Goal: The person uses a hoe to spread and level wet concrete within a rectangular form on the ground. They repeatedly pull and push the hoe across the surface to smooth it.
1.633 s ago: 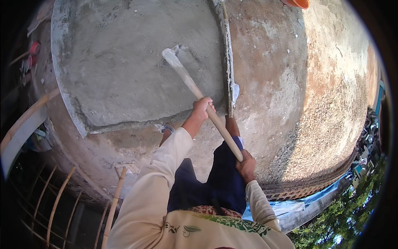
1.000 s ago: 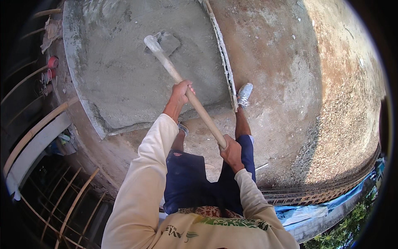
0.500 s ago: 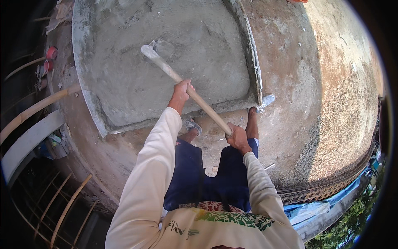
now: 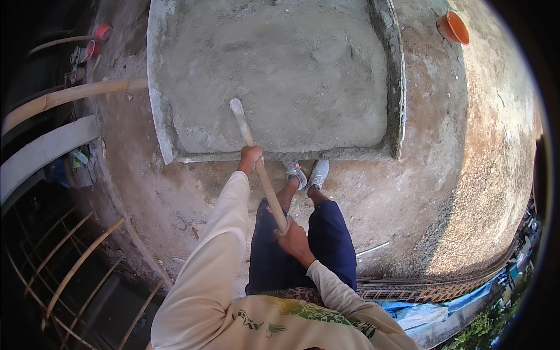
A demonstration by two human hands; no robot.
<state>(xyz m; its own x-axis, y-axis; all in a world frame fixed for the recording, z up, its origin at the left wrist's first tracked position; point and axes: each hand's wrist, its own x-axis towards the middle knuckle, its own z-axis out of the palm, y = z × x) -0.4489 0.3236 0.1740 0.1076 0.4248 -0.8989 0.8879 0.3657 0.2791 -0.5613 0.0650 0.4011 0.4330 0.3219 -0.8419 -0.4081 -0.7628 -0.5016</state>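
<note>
Both my hands hold the long wooden handle of a hoe (image 4: 266,185). My left hand (image 4: 250,159) wraps round the handle partway up, over the near edge of a shallow mixing trough (image 4: 401,81). Lower down, my right hand (image 4: 294,239) closes round the handle's near end, in front of my thighs. The hoe's far end, smeared grey, reaches into wet grey mortar (image 4: 303,76) that fills the trough. Its blade is hidden in the mix. The mortar's surface is mostly level, with slight ridges and lumps.
My shoes (image 4: 318,173) stand close together just outside the trough's near wall. An orange bucket (image 4: 453,27) sits at the far right, and small red pails (image 4: 93,48) at the far left. Bamboo poles (image 4: 76,96) lie left. A gravel strip (image 4: 455,233) runs along the right.
The hoe has been drawn nearer, and its blade has gone from partly visible to hidden. My feet have come together. The trough sits farther right in view, and the orange bucket shows more fully.
</note>
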